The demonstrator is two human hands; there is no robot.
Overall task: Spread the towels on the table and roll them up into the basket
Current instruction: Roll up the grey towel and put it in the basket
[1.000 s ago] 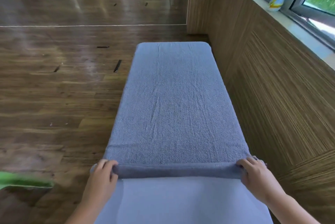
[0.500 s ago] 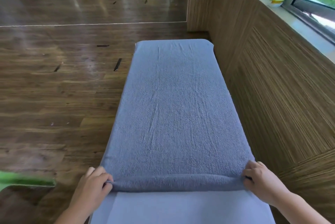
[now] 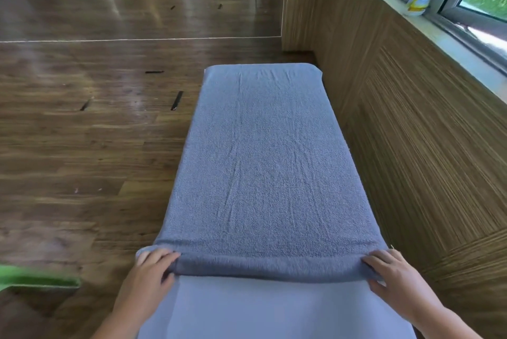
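At 7 o'clock the left hand [image 3: 149, 270] curls its fingers [image 3: 162, 255] over the rolled near end of the blue-grey towel [image 3: 263, 160], which lies flat on the counter [image 3: 274, 311] toward 12 o'clock. At 5 o'clock the right hand [image 3: 392, 275] pinches the roll's other end.

One towel [image 3: 263, 160], one table [image 3: 274, 311] — two hands: left hand [image 3: 148, 275], right hand [image 3: 395, 278].
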